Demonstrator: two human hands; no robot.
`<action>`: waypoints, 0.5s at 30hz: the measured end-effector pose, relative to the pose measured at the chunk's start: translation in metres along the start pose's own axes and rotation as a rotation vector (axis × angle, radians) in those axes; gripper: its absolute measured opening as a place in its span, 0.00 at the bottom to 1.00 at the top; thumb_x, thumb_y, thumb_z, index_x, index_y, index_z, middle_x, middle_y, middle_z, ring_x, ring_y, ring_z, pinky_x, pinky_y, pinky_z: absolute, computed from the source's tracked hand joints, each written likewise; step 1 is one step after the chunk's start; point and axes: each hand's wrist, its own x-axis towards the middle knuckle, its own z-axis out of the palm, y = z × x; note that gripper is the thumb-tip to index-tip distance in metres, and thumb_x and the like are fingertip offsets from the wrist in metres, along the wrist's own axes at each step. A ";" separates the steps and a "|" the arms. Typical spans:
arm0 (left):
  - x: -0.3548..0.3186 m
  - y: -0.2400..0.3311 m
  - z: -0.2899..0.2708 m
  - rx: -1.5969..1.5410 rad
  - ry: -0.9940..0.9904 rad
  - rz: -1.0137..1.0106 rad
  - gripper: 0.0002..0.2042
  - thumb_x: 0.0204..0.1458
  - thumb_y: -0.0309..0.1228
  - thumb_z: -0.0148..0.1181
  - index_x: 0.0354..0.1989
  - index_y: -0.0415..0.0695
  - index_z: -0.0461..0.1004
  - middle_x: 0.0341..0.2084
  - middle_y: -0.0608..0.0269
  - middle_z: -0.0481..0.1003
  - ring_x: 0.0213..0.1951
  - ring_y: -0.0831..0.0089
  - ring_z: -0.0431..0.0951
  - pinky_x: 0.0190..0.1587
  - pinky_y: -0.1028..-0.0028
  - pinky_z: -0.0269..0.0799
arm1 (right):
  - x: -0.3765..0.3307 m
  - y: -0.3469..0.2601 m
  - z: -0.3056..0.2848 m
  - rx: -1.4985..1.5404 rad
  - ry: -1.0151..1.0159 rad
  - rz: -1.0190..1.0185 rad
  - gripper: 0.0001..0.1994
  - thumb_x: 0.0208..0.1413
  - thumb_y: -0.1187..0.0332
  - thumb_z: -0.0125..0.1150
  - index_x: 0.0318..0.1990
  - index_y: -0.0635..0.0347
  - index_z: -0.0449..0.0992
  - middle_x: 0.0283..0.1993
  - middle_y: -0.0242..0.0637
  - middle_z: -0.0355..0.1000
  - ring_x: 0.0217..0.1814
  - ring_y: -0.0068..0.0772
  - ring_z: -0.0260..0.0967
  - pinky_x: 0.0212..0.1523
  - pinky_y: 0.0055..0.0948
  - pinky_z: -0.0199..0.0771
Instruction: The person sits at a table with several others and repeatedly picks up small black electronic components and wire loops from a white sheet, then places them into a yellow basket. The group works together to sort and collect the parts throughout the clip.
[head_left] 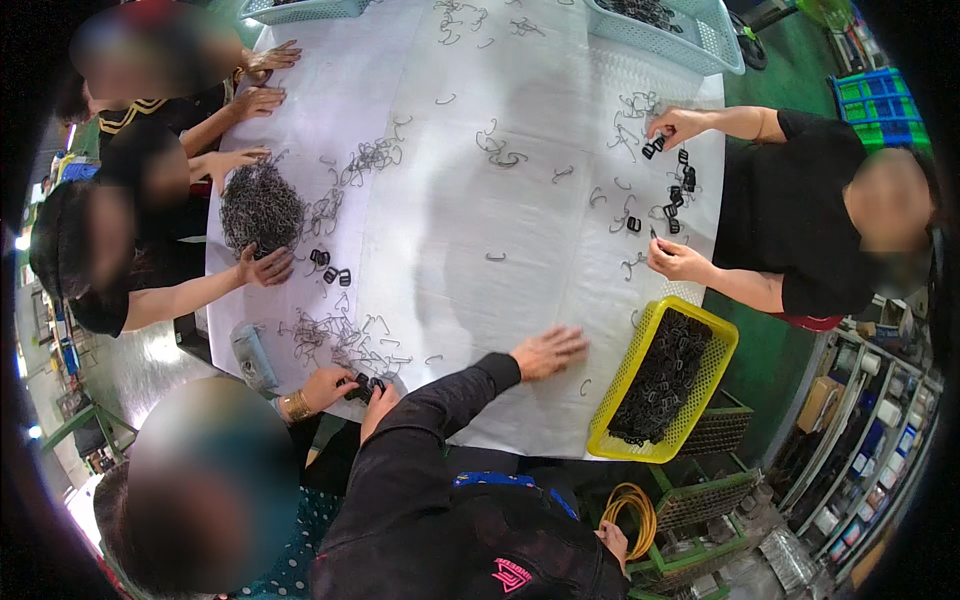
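- Currently about midway, judging by the layout: yellow basket [722, 345] at the near right corner of the counter [470, 300] filled high with dark finished pieces [665, 375].
- Left to process: a dense heap of wire hooks [260, 205] on the far left, plus scattered loose hooks [345, 340] just ahead of the left hand, and further strays across the white cover.
- Left hand [378, 402]: drawn in close to the body at the near counter edge, wrist bent, fingers curled toward a few small black clips [362, 386]. Touching the clips or nearly so; grip state impossible to tell, with the fingertips hidden behind the clips and a neighbour's braceleted hand [322, 386] just beside.
- Right hand [548, 352]: arm in a black sleeve extended forward and to the right, palm down and flat on the counter, fingers spread wide, nothing held. A single wire hook [585, 385] lying near it, apart from the fingers, between hand and basket.
- Other persons' hands at work on the left and right sides of the counter, well apart from both hands described above.
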 end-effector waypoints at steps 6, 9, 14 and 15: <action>-0.048 -0.123 -0.096 0.429 0.304 -0.417 0.29 0.58 0.44 0.44 0.67 0.54 0.49 0.68 0.61 0.44 0.70 0.59 0.38 0.67 0.54 0.34 | 0.001 0.041 -0.023 0.101 0.006 0.087 0.18 0.64 0.60 0.44 0.52 0.64 0.68 0.29 0.37 0.72 0.25 0.28 0.71 0.24 0.27 0.75; -0.083 -0.159 -0.151 0.580 0.403 -0.805 0.29 0.57 0.43 0.46 0.67 0.49 0.51 0.67 0.57 0.48 0.69 0.58 0.42 0.67 0.56 0.38 | 0.011 0.052 -0.021 0.069 -0.019 0.015 0.17 0.63 0.61 0.43 0.52 0.63 0.68 0.30 0.37 0.72 0.27 0.28 0.71 0.26 0.26 0.75; -0.069 -0.105 -0.124 0.779 0.276 -0.405 0.26 0.56 0.35 0.46 0.65 0.46 0.55 0.65 0.56 0.52 0.66 0.58 0.49 0.65 0.53 0.43 | 0.024 0.037 -0.004 0.085 -0.028 -0.055 0.17 0.63 0.64 0.43 0.57 0.59 0.64 0.32 0.38 0.72 0.27 0.27 0.71 0.25 0.25 0.73; -0.058 -0.069 -0.089 0.581 0.229 -0.186 0.26 0.55 0.34 0.47 0.64 0.46 0.56 0.64 0.55 0.54 0.64 0.58 0.55 0.65 0.55 0.48 | 0.025 0.030 0.000 0.097 -0.020 -0.081 0.20 0.63 0.65 0.44 0.61 0.58 0.60 0.34 0.39 0.71 0.27 0.26 0.70 0.25 0.25 0.73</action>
